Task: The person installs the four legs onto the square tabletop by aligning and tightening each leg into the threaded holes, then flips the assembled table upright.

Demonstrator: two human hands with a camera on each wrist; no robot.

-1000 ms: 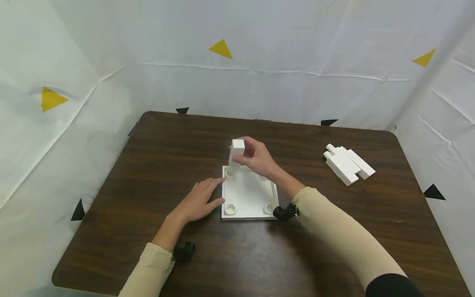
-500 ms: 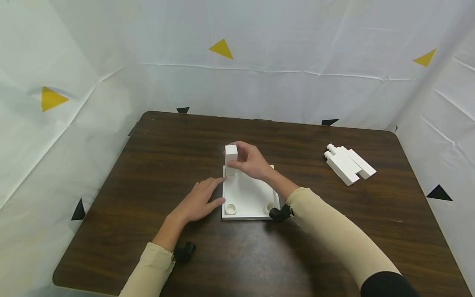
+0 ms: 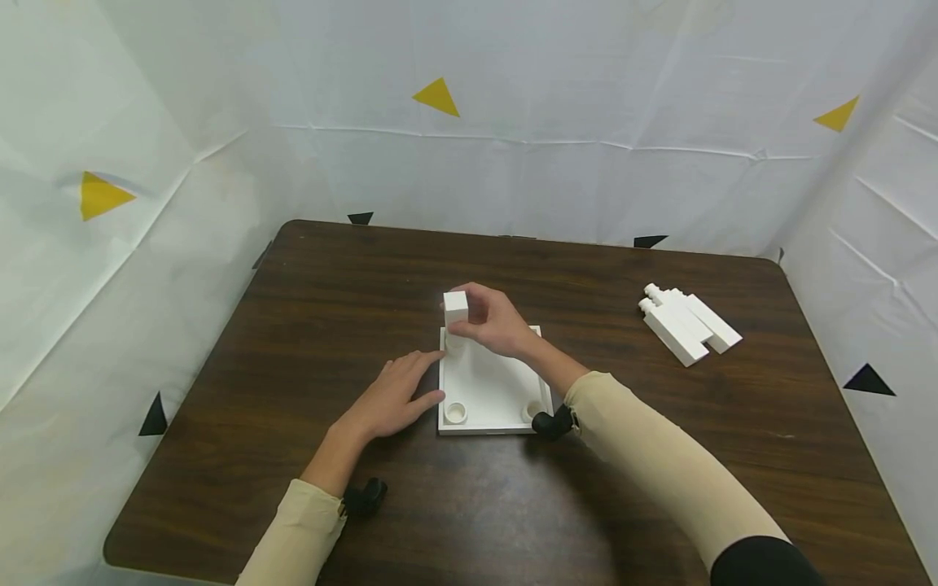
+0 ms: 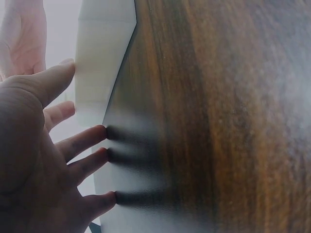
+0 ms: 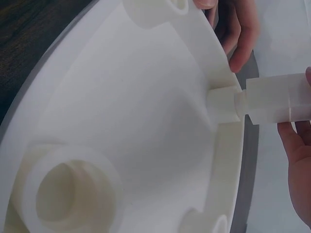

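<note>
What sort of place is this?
Maybe a test or filming booth: creased white sheets line three sides of a brown table, and yellow triangles mark the sheets.

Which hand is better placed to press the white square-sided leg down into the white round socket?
The right hand, most likely: it grips the leg upright at the socket. The left hand only touches the side of the white rectangular tray.

The left arm (image 3: 311,505) runs up from the bottom edge of the head view to the left hand (image 3: 392,395), its back upward, the fingers (image 4: 82,142) parted and nearly straight, the thumb (image 4: 53,83) standing away from them. The right arm (image 3: 652,443) slants in from the lower right, its right hand (image 3: 494,321) farther forward, thumb and fingers bent opposite each other in a pinching hold
</note>
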